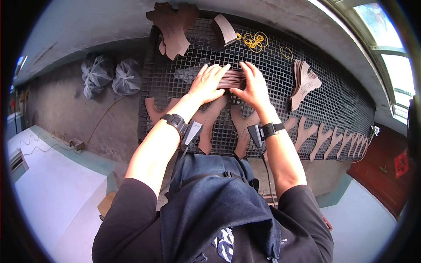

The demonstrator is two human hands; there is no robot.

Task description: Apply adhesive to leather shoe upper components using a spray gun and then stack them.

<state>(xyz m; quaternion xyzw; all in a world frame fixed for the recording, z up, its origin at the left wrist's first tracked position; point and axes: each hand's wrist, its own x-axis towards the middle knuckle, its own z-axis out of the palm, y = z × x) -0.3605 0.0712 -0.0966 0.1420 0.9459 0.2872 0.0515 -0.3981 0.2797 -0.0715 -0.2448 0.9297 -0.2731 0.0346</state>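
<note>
Over the middle of a black grid-topped table, my left hand (207, 84) and my right hand (255, 87) press against opposite ends of a stack of thin brown cut pieces (232, 79). The stack's layered edges show between my palms, and fingers of both hands curve round its sides. Just below it lies a forked flat brown piece (211, 117), with another Y-shaped brown piece (242, 127) to its right. My hands hide part of the stack, so its full shape cannot be seen.
Far left on the table sits a pile of brown pieces (173, 33), with a smaller bundle (224, 30) beside yellow rubber bands (255, 41). A fanned stack (304, 82) stands right. Y-shaped pieces (322, 139) line the near edge. Tied plastic bags (126, 78) rest on the floor.
</note>
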